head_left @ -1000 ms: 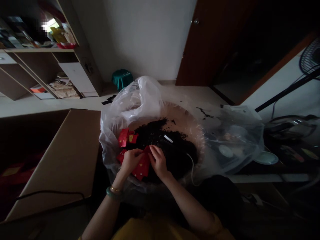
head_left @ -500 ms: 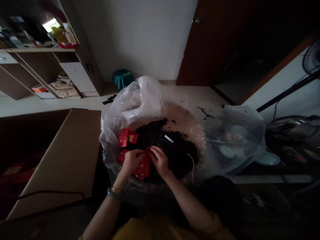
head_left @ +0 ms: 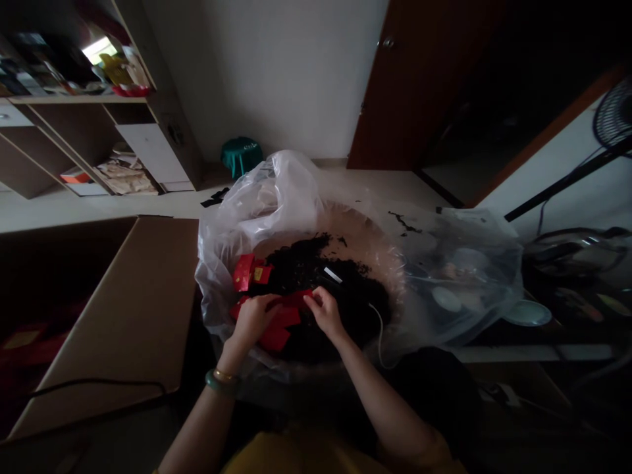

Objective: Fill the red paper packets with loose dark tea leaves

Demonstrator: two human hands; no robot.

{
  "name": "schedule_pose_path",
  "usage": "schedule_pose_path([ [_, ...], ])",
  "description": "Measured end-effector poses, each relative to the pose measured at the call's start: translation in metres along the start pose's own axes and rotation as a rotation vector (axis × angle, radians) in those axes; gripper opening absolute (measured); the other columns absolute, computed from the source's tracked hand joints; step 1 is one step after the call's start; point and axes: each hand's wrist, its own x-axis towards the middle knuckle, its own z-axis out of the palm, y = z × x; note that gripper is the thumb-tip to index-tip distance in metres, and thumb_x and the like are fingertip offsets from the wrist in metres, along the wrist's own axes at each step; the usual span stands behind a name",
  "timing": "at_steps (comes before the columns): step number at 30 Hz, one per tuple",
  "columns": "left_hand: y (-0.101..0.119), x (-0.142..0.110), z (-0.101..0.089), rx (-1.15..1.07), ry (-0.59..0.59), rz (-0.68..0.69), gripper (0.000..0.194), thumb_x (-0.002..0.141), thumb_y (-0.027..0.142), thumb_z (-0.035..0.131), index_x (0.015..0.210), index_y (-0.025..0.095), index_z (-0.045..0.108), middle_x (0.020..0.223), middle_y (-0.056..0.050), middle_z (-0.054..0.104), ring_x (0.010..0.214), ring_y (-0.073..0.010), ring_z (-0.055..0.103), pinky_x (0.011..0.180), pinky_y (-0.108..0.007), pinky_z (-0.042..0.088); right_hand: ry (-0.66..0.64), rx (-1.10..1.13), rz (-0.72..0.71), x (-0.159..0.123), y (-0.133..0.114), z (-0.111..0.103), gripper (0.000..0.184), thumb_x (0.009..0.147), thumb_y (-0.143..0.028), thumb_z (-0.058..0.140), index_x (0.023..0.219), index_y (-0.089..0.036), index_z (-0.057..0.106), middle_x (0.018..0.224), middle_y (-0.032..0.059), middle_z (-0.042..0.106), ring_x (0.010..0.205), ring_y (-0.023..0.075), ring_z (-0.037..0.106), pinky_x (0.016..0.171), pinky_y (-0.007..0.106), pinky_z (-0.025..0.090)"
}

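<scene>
A yellow top (head_left: 296, 457) shows at the bottom of the view, and a green jade bangle (head_left: 213, 380) and a thin gold bracelet (head_left: 226, 375) are worn on the left wrist. A red paper packet (head_left: 279, 322) is held between the left hand (head_left: 251, 320) and the right hand (head_left: 323, 314), above a heap of dark crumbly material (head_left: 316, 280). The left fingers (head_left: 257, 309) are curled over the packet, and its far edge is pinched by the right fingers (head_left: 311, 301). More red packets (head_left: 243, 272) are lying on the heap just beyond the left hand. A white strip (head_left: 332, 274) and a white cord (head_left: 378, 322) are seen near the right hand. The heap is contained in a round tan basin (head_left: 363, 232) lined with a clear plastic bag (head_left: 261, 204). A cardboard box (head_left: 133, 309) is placed to the left, while a shelf unit (head_left: 83, 99), a teal cloth bundle (head_left: 241, 157), a brown door (head_left: 419, 85) and a fan (head_left: 615, 112) are visible farther off.
</scene>
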Motion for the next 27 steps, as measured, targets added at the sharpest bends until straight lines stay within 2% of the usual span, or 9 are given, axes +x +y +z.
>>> schedule_pose_path([
  [3,0.002,0.002,-0.001,-0.16,0.044,-0.073,0.017,0.076,0.031,0.063,0.084,0.02,0.074,0.082,-0.004,0.076,0.075,-0.0205,0.069,0.072,-0.028,0.05,-0.077,0.308,0.19,-0.004,-0.01,-0.006,0.029,0.074,-0.048,0.065,0.08,-0.02,0.061,0.073,0.0016,0.068,0.069,0.0187,0.063,0.068,0.03,0.05],
  [5,0.005,0.002,0.0,-0.228,0.054,-0.085,0.017,0.073,0.032,0.066,0.08,0.019,0.074,0.079,-0.003,0.075,0.074,-0.0202,0.068,0.071,-0.028,0.051,-0.152,0.409,0.24,-0.007,-0.019,-0.01,0.033,0.069,-0.045,0.071,0.088,-0.019,0.066,0.084,0.0034,0.072,0.078,0.0214,0.066,0.078,0.035,0.05],
  [8,0.009,0.003,0.002,-0.302,0.042,-0.078,0.017,0.07,0.031,0.067,0.079,0.018,0.073,0.079,-0.003,0.075,0.075,-0.0198,0.068,0.072,-0.028,0.051,-0.219,0.418,0.243,-0.008,-0.027,-0.014,0.033,0.064,-0.041,0.077,0.087,-0.018,0.07,0.087,0.0046,0.074,0.083,0.0237,0.067,0.084,0.039,0.05],
  [13,0.017,0.003,0.008,-0.559,0.092,-0.112,0.046,0.075,0.042,0.064,0.113,0.015,0.065,0.083,-0.005,0.075,0.075,-0.0186,0.069,0.069,-0.028,0.053,-0.171,0.472,0.154,-0.009,-0.032,-0.019,0.032,0.07,-0.045,0.073,0.092,-0.022,0.071,0.092,0.0042,0.074,0.087,0.0235,0.067,0.088,0.04,0.05],
  [16,0.02,0.005,0.013,-0.662,0.05,-0.099,0.044,0.079,0.046,0.057,0.106,0.013,0.069,0.09,-0.009,0.076,0.084,-0.0207,0.069,0.079,-0.03,0.053,-0.334,0.48,0.179,-0.011,-0.035,-0.021,0.036,0.069,-0.046,0.074,0.095,-0.021,0.072,0.093,0.004,0.074,0.092,0.0242,0.067,0.093,0.042,0.047],
  [18,0.021,0.006,0.015,-0.659,0.03,-0.095,0.04,0.079,0.046,0.058,0.096,0.014,0.072,0.092,-0.009,0.076,0.089,-0.0222,0.069,0.083,-0.031,0.053,-0.405,0.462,0.215,-0.011,-0.036,-0.022,0.036,0.069,-0.048,0.074,0.092,-0.02,0.074,0.089,0.0035,0.075,0.091,0.0242,0.068,0.093,0.043,0.047],
  [23,0.021,0.005,0.015,-0.504,0.155,-0.124,0.038,0.081,0.047,0.053,0.093,0.017,0.074,0.092,-0.005,0.076,0.088,-0.0206,0.069,0.081,-0.029,0.052,-0.253,0.492,0.287,-0.007,-0.03,-0.022,0.039,0.07,-0.054,0.07,0.084,-0.018,0.075,0.077,0.0034,0.074,0.081,0.0228,0.068,0.086,0.041,0.05],
  [25,0.021,0.005,0.014,-0.456,0.189,-0.123,0.039,0.082,0.047,0.052,0.094,0.018,0.074,0.091,-0.004,0.076,0.086,-0.02,0.069,0.079,-0.027,0.052,-0.282,0.542,0.33,-0.007,-0.026,-0.022,0.04,0.068,-0.052,0.072,0.09,-0.019,0.074,0.081,0.0033,0.074,0.08,0.0222,0.067,0.079,0.039,0.052],
  [27,0.021,0.006,0.013,-0.432,0.17,-0.1,0.04,0.083,0.048,0.051,0.094,0.018,0.074,0.088,-0.003,0.076,0.082,-0.0188,0.068,0.075,-0.025,0.052,-0.342,0.569,0.382,-0.009,-0.025,-0.024,0.042,0.068,-0.051,0.073,0.097,-0.02,0.072,0.088,0.0035,0.074,0.079,0.0214,0.067,0.069,0.034,0.054],
])
